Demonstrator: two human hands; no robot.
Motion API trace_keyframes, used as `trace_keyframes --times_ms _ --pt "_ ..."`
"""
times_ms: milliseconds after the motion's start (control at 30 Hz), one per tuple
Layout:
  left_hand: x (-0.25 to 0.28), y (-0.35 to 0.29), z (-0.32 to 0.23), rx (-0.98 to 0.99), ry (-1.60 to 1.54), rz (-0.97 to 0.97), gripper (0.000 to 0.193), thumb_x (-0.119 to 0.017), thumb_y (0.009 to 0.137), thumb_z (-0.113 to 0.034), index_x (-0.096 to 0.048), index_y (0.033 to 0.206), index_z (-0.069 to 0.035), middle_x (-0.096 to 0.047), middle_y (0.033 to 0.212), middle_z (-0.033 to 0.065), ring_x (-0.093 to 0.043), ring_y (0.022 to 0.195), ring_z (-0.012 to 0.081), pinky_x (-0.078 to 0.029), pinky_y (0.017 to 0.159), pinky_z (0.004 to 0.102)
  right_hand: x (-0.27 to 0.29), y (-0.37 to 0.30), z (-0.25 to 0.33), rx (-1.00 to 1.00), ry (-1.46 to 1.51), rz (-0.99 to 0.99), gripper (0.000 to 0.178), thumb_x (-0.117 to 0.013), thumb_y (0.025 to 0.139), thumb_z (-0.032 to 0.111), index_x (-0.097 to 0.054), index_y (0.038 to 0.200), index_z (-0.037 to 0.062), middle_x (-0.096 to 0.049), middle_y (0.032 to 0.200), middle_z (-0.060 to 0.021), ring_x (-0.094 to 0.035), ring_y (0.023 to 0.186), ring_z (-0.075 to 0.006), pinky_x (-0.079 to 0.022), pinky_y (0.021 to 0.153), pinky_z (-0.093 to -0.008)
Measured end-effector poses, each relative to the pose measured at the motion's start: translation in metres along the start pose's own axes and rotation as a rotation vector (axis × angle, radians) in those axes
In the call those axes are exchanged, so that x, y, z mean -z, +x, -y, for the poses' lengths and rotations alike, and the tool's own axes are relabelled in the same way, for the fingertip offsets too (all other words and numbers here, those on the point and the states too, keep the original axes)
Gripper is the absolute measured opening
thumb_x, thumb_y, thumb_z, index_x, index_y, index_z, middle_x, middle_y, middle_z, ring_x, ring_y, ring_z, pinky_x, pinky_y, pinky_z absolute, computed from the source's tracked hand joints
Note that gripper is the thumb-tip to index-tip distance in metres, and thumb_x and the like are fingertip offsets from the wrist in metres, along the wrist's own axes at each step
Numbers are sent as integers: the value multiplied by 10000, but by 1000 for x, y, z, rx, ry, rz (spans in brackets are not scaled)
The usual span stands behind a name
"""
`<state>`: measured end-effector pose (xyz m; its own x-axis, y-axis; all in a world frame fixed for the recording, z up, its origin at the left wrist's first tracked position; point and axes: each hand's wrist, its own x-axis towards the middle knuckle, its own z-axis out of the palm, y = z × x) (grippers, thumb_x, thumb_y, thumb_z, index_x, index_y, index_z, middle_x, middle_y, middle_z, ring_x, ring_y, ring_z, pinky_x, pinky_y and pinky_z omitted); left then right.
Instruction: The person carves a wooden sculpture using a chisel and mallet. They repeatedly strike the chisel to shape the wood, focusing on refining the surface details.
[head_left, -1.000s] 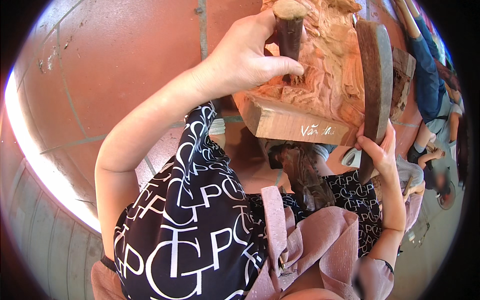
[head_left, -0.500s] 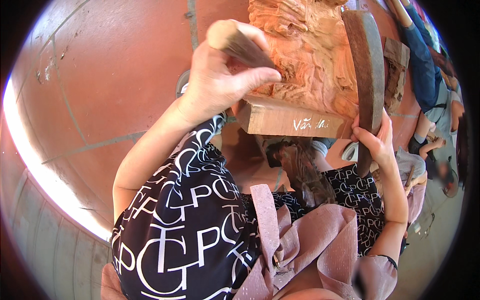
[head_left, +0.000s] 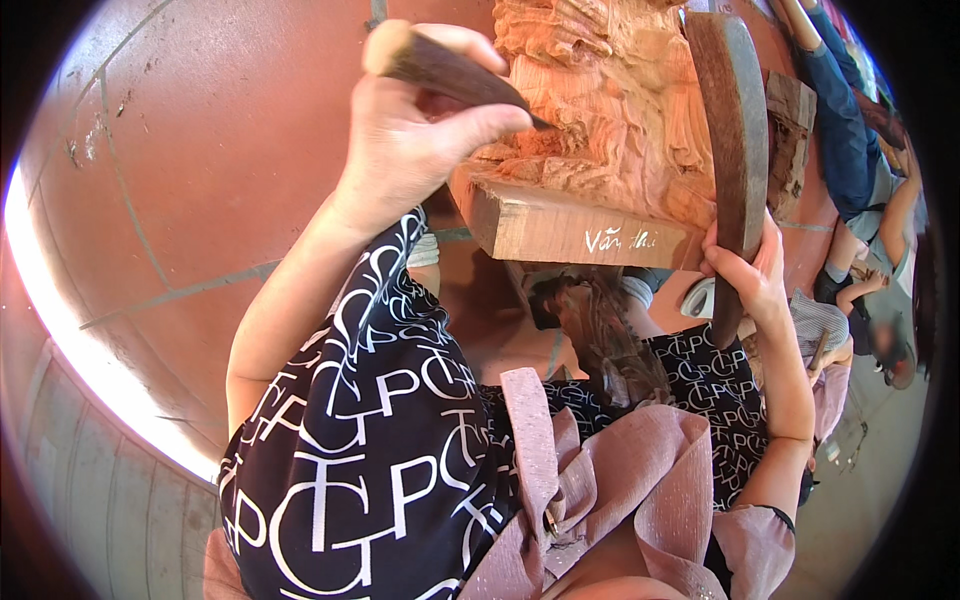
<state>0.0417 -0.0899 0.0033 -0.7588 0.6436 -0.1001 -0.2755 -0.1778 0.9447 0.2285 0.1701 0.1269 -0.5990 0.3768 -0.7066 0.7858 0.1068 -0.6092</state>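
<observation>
A carved reddish wooden block (head_left: 600, 130) stands upper middle, with deep folds in its relief and a smooth base (head_left: 580, 228) bearing white handwriting. My left hand (head_left: 405, 135) is closed around a wood chisel (head_left: 450, 78): its pale round butt faces up, and its dark tapering shaft slants down toward the carving's left side. Whether the tip touches the wood I cannot tell. In my right hand (head_left: 757, 275) is the lower, narrow part of a long curved dark wooden mallet (head_left: 735, 130), raised upright in front of the carving's right side.
A rough wood piece (head_left: 790, 140) lies right of the mallet. Below the base are dark wood scraps (head_left: 600, 330) and a white-and-grey shoe (head_left: 697, 298). Red floor tiles (head_left: 230, 130) spread to the left. Other people (head_left: 865, 190) sit along the right edge.
My left hand has moved left and slightly up with the chisel, away from the carving's middle. The mallet in my right hand has stayed nearly in place.
</observation>
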Motion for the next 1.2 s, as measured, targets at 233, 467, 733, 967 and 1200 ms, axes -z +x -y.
trace_keyframes --times_ms 233,467,733,967,1200 --pt "2 -9 1 -18 86 21 360 -776 780 67 -565 1063 -12 -658 966 66 -669 870 114 -574 791 245 -1 -1 2 -4 -7 -9 379 -624 726 12 -494 1080 -21 -605 775 -65 -591 632 -122 -491 580 -273" --pt "-7 -8 -1 -16 -41 -54 380 -835 723 31 -587 1007 -19 -655 891 29 -654 823 77 -540 702 212 0 -1 -2 1 -4 -11 414 -629 727 20 -498 1118 -16 -611 776 -65 -604 639 -128 -496 583 -274" --pt "0 3 -9 -498 622 -131 345 -880 679 -113 -555 790 -78 -519 740 6 -487 638 137 -419 558 284 3 2 -4 16 -22 16 417 -631 718 42 -506 1112 -14 -617 754 -65 -618 641 -132 -501 587 -272" --pt "-17 2 -13 -452 491 143 282 -838 679 -55 -580 792 -83 -504 744 34 -514 631 168 -438 559 285 3 2 0 -8 -25 12 418 -631 719 53 -515 1116 -14 -621 753 -66 -616 633 -132 -502 593 -274" --pt "-20 -9 -18 -482 624 173 265 -819 668 2 -592 784 -69 -567 739 75 -569 657 203 -466 561 302 3 1 0 -10 -11 13 449 -625 725 58 -514 1153 -21 -624 760 -57 -610 631 -120 -502 601 -268"
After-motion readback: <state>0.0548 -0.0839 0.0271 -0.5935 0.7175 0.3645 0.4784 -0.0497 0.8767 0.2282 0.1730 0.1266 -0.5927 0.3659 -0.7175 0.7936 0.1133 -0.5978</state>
